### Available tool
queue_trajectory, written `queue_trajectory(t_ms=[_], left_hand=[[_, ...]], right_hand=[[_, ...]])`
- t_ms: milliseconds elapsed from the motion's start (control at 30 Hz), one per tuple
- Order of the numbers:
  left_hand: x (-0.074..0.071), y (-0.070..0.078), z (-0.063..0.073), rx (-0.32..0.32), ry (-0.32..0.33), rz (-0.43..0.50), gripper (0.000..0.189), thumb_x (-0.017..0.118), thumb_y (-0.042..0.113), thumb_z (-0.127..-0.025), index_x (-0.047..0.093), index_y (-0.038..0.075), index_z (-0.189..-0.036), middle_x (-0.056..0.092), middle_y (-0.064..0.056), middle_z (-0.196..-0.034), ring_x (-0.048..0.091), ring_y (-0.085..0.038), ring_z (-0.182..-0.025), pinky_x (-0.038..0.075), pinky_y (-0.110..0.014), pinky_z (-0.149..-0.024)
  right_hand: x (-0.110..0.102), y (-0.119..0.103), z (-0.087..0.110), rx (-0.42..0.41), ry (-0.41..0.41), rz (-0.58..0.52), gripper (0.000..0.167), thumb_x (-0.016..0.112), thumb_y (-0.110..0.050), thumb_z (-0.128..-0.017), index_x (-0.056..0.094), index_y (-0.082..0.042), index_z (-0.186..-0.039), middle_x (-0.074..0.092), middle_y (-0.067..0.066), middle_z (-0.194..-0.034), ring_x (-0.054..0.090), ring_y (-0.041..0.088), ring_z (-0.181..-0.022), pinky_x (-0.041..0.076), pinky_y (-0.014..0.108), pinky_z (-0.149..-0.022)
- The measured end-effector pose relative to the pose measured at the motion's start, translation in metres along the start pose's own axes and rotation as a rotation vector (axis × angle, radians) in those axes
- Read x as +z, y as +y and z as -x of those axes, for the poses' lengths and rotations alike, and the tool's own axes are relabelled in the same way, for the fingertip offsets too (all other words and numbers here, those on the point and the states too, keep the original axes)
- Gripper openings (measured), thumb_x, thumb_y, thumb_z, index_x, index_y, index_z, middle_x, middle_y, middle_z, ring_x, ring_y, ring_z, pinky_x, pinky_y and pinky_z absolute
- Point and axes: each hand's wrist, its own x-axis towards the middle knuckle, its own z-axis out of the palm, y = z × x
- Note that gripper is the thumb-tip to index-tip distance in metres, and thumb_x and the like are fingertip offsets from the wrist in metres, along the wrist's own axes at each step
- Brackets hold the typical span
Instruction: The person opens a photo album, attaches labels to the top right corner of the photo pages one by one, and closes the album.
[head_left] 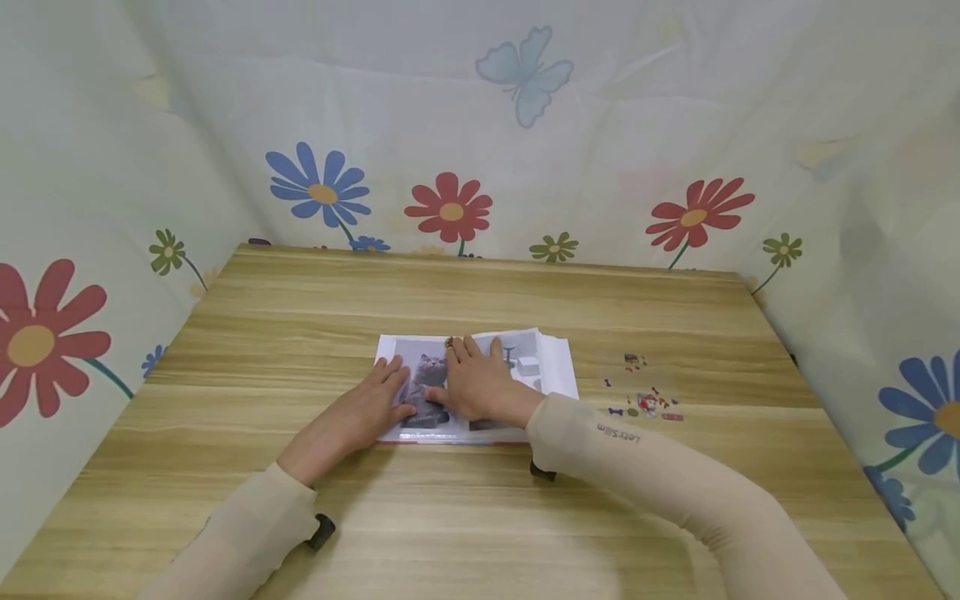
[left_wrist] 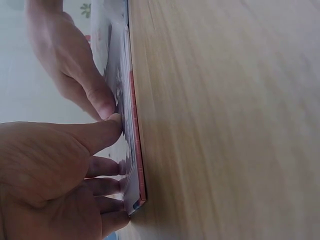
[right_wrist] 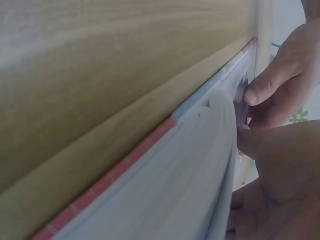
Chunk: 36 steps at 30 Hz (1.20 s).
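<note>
An open book (head_left: pixel 553 360) with a red cover edge lies flat in the middle of the wooden table (head_left: pixel 480 283). Its left page shows a picture of a grey cat (head_left: pixel 428 367). My left hand (head_left: pixel 372 402) lies flat on the left part of that page, fingers straight. My right hand (head_left: pixel 472 379) presses flat just beside it, over the middle of the book, and the thumbs nearly meet. In the left wrist view the left hand (left_wrist: pixel 60 185) and right hand (left_wrist: pixel 70 65) press on the book's edge (left_wrist: pixel 135 150). The right wrist view shows the stacked pages (right_wrist: pixel 190 175) under the right hand (right_wrist: pixel 280 170).
A small scatter of colourful stickers (head_left: pixel 648 402) lies on the table right of the book. Flowered cloth walls (head_left: pixel 450 208) close in the table at the back and on both sides.
</note>
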Motion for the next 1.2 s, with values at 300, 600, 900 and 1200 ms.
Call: queue_trajectory(t_ms=[300,600,900,1200], left_hand=[[-0.001,0.001,-0.001,-0.001,-0.007,0.003,0.063,0.063,0.023,-0.104,0.04,-0.015,-0.149,0.026,-0.036,-0.16,0.024,-0.054,-0.148,0.025,-0.059,-0.12],[-0.001,0.003,-0.002,-0.01,-0.03,0.007,0.064,0.063,0.023,-0.105,0.039,-0.015,-0.15,0.025,-0.035,-0.161,0.023,-0.053,-0.149,0.024,-0.059,-0.12],[-0.003,0.005,-0.002,-0.013,-0.027,0.004,0.062,0.062,0.023,-0.104,0.04,-0.014,-0.15,0.026,-0.036,-0.16,0.024,-0.054,-0.148,0.025,-0.059,-0.12],[-0.004,0.005,-0.003,-0.048,-0.058,-0.009,0.064,0.061,0.025,-0.105,0.038,-0.012,-0.152,0.023,-0.033,-0.163,0.021,-0.052,-0.15,0.023,-0.06,-0.121]], right_hand=[[-0.002,0.006,0.0,-0.005,0.017,0.006,0.088,0.039,-0.069,-0.102,0.034,-0.005,-0.161,0.027,0.012,-0.168,0.024,0.029,-0.155,0.017,0.07,-0.119],[-0.001,0.018,0.002,-0.047,0.019,-0.048,0.082,0.044,-0.065,-0.103,0.033,-0.008,-0.162,0.028,0.011,-0.168,0.023,0.029,-0.156,0.013,0.071,-0.119],[-0.006,0.035,0.0,-0.116,-0.039,-0.033,0.077,0.046,-0.063,-0.103,0.032,-0.017,-0.164,0.025,0.002,-0.17,0.017,0.031,-0.157,0.011,0.072,-0.119],[-0.007,0.047,-0.006,-0.138,-0.055,-0.008,0.075,0.044,-0.061,-0.104,0.029,-0.02,-0.165,0.025,-0.003,-0.17,0.015,0.032,-0.157,0.01,0.07,-0.12]])
